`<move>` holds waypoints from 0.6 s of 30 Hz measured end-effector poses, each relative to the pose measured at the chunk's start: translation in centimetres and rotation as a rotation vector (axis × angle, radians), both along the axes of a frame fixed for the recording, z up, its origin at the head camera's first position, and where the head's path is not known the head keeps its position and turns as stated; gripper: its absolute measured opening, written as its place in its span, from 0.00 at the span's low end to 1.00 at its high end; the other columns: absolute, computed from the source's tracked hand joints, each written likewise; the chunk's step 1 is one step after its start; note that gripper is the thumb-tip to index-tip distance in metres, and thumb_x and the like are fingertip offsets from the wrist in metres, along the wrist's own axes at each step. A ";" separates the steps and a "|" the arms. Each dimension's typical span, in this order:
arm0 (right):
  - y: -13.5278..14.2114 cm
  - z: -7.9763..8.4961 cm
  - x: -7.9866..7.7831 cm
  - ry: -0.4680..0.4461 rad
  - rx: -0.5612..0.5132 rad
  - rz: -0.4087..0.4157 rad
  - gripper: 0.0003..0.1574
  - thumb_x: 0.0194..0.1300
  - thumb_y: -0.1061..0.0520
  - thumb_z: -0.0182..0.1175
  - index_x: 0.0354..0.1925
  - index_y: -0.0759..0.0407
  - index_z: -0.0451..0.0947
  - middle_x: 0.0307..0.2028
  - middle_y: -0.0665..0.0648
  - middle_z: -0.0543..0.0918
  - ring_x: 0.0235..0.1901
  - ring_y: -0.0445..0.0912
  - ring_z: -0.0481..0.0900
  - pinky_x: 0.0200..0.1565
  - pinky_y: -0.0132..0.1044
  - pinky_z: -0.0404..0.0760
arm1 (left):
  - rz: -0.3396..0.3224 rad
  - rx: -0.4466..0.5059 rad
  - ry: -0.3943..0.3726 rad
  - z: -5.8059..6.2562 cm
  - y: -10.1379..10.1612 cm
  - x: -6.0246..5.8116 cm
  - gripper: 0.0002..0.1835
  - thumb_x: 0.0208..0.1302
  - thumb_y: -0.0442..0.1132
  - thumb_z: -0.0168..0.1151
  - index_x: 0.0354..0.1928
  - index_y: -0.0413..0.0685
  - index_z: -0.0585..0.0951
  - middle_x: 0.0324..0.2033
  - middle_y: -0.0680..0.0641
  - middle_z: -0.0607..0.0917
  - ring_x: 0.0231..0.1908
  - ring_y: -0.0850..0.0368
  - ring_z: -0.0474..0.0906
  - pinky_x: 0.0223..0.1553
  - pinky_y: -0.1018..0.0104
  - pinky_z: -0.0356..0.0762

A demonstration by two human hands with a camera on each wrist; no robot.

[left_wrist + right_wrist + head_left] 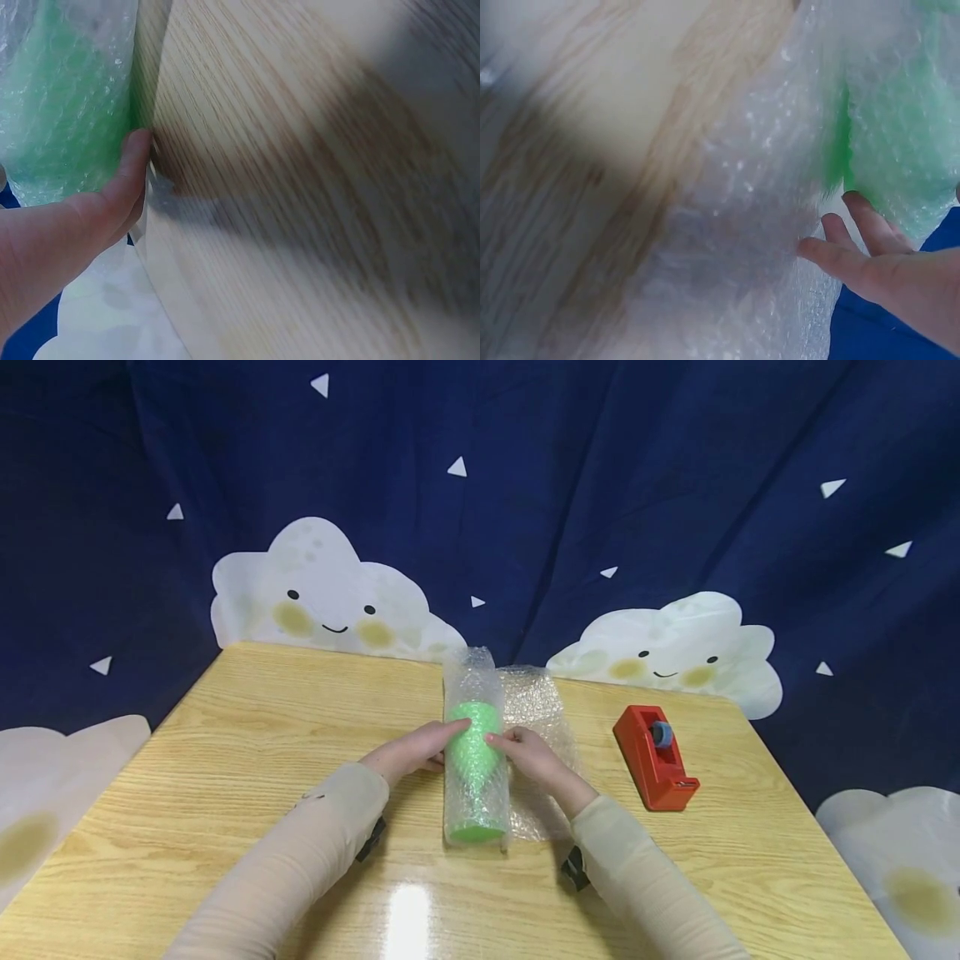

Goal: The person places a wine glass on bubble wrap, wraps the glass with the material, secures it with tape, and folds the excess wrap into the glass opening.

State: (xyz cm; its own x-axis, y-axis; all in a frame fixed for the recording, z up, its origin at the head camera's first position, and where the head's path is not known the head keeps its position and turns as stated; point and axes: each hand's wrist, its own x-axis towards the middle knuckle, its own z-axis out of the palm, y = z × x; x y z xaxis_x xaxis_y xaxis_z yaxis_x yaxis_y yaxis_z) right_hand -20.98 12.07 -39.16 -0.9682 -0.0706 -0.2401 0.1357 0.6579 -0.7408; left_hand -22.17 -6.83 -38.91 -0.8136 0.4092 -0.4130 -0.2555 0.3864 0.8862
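Note:
A green goblet point(477, 750), with a wide cup, narrow stem and round base, lies rolled in clear bubble wrap point(471, 677) on the table. Its base points toward me. My left hand point(427, 746) holds the roll from the left, thumb on top and fingers down its side. From the right, my right hand point(531, 753) holds it near the cup, with its thumb over the wrap. In the right wrist view, the fingers point(870, 225) are spread along the roll's side, above the loose sheet. The left wrist view shows the left fingers point(135, 161) against the wrapped cup.
A loose flap of bubble wrap point(536, 706) spreads on the table to the right of the roll. Farther right stands a red tape dispenser point(652, 760) holding a blue-edged tape roll. The wooden table point(315, 710) ends at a dark blue curtain point(525, 485) with clouds.

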 end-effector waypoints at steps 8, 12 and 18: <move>-0.2 0.1 0.3 0.004 -0.010 0.002 0.27 0.66 0.42 0.53 0.46 0.66 0.73 0.38 0.60 0.77 0.39 0.49 0.73 0.40 0.37 0.75 | 0.007 0.022 -0.012 -0.3 0.1 -0.1 0.38 0.70 0.60 0.38 0.66 0.32 0.59 0.55 0.36 0.73 0.52 0.45 0.74 0.57 0.52 0.72; -0.2 0.0 0.4 0.008 -0.020 0.003 0.28 0.67 0.43 0.52 0.48 0.67 0.72 0.43 0.63 0.78 0.44 0.51 0.75 0.48 0.45 0.76 | 0.028 0.044 -0.021 -0.3 0.2 0.0 0.37 0.70 0.59 0.39 0.65 0.31 0.60 0.50 0.37 0.75 0.45 0.49 0.76 0.52 0.54 0.76; -0.2 0.0 0.5 0.025 -0.023 0.007 0.27 0.69 0.44 0.50 0.48 0.67 0.72 0.44 0.63 0.78 0.45 0.52 0.75 0.50 0.47 0.75 | 0.046 0.049 -0.035 -0.1 0.4 0.2 0.36 0.69 0.58 0.41 0.64 0.31 0.60 0.47 0.38 0.75 0.39 0.53 0.75 0.49 0.57 0.78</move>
